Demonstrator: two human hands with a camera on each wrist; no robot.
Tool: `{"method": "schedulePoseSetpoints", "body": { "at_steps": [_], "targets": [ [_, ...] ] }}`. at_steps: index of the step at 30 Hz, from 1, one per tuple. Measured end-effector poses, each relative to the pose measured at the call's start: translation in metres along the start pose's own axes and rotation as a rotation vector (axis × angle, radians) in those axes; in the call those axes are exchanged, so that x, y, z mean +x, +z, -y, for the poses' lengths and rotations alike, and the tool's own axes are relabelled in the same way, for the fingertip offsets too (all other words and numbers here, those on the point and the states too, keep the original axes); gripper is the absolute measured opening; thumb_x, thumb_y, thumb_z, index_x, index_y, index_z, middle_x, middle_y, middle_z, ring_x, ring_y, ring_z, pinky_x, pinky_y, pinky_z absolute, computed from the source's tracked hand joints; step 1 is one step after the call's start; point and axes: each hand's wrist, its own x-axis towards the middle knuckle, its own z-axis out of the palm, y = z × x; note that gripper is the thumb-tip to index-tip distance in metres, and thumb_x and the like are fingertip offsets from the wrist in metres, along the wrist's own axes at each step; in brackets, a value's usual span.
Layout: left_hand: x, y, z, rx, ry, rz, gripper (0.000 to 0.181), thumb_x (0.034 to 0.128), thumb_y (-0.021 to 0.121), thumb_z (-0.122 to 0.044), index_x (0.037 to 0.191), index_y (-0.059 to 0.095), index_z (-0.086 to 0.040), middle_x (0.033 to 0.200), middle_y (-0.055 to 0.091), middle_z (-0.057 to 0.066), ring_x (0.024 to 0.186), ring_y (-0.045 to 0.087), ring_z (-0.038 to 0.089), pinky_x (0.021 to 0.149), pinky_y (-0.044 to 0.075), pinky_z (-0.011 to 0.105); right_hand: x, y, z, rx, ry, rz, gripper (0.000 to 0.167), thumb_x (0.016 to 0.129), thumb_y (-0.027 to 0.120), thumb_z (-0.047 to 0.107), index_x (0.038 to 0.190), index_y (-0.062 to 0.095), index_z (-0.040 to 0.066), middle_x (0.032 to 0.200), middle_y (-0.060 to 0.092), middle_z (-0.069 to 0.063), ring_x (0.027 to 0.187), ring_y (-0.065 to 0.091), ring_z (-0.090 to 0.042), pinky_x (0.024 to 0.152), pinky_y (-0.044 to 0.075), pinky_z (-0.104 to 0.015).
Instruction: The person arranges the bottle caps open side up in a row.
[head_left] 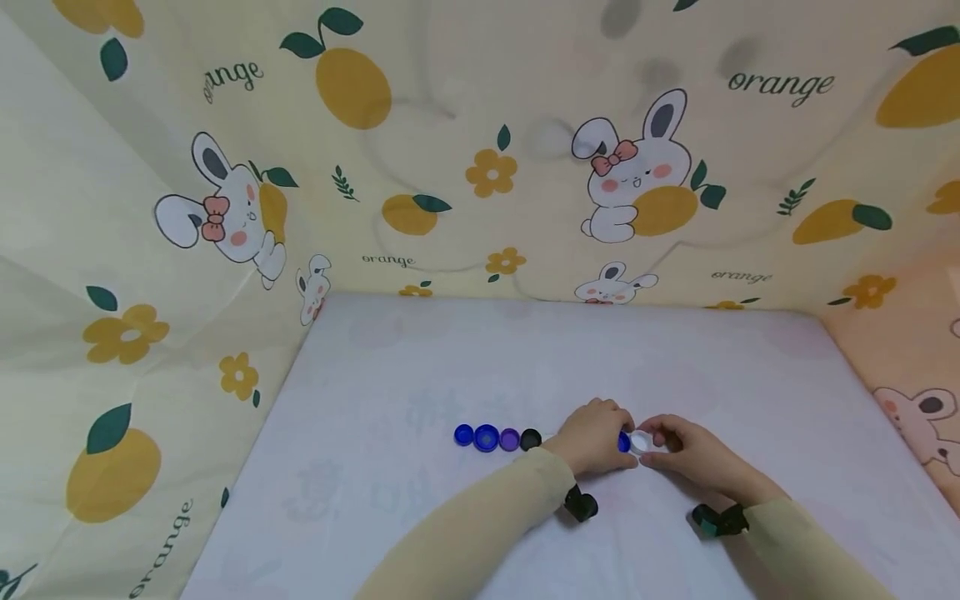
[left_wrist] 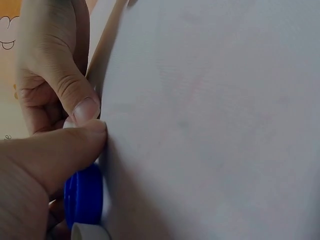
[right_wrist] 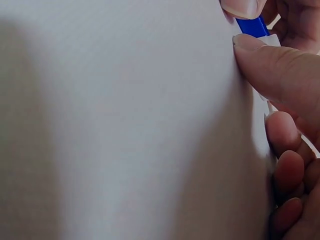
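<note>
A row of round plastic bottle caps lies on the white cloth. My left hand [head_left: 596, 436] arches over its right part, fingers and thumb around a blue bottle cap [head_left: 624, 442]. At the right end, my right hand [head_left: 701, 458] pinches a white bottle cap [head_left: 641, 442] between thumb and fingers, against the blue one. The two thumb tips almost meet in the left wrist view, where a blue cap [left_wrist: 85, 195] and the rim of a white cap [left_wrist: 90, 232] show below my left thumb. My left hand hides the middle of the row.
Left of the hand lie a black cap [head_left: 531, 439], a purple cap [head_left: 509, 440], a larger blue cap [head_left: 486, 438] and a small blue cap [head_left: 464, 435]. A printed curtain [head_left: 450, 167] hangs behind the cloth-covered table [head_left: 375, 517] and along both sides.
</note>
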Motion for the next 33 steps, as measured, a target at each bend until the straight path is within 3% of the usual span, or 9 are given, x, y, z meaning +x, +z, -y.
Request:
{"method": "schedulePoseSetpoints", "body": {
  "at_steps": [17, 27, 30, 33],
  "targets": [
    [0.002, 0.000, 0.001, -0.022, -0.005, 0.005, 0.048, 0.0765, 0.075, -0.056, 0.115, 0.064, -0.029, 0.111, 0.057, -0.013, 0.097, 0.048, 0.005, 0.084, 0.040, 0.020, 0.000, 0.001, 0.000, 0.011, 0.012, -0.004, 0.054, 0.078, 0.078, 0.044, 0.121, 0.059, 0.016, 0.095, 0.050, -0.006, 0.085, 0.043, -0.021, 0.064, 0.037, -0.028],
    [0.006, 0.004, 0.013, -0.053, 0.017, -0.020, 0.049, 0.0787, 0.074, -0.055, 0.118, 0.064, -0.027, 0.113, 0.058, -0.012, 0.100, 0.049, 0.005, 0.085, 0.040, 0.019, 0.008, -0.004, 0.002, 0.017, -0.031, 0.044, 0.056, 0.078, 0.079, 0.043, 0.123, 0.058, 0.016, 0.096, 0.050, -0.007, 0.084, 0.045, -0.022, 0.065, 0.037, -0.028],
    [0.001, 0.000, 0.016, -0.120, 0.013, -0.003, 0.054, 0.0813, 0.072, -0.054, 0.126, 0.060, -0.026, 0.120, 0.057, -0.012, 0.108, 0.050, 0.005, 0.091, 0.040, 0.021, 0.009, -0.006, 0.002, -0.012, -0.041, 0.012, 0.056, 0.085, 0.072, 0.045, 0.127, 0.056, 0.014, 0.095, 0.054, -0.004, 0.084, 0.049, -0.020, 0.066, 0.040, -0.027],
    [-0.007, -0.008, 0.020, -0.172, -0.002, 0.011, 0.062, 0.0833, 0.069, -0.056, 0.134, 0.053, -0.025, 0.130, 0.053, -0.011, 0.119, 0.047, 0.008, 0.099, 0.037, 0.025, 0.011, -0.005, 0.006, -0.083, -0.054, -0.093, 0.057, 0.091, 0.062, 0.049, 0.131, 0.054, 0.009, 0.099, 0.059, -0.004, 0.086, 0.054, -0.020, 0.070, 0.046, -0.029]
  ]
}}
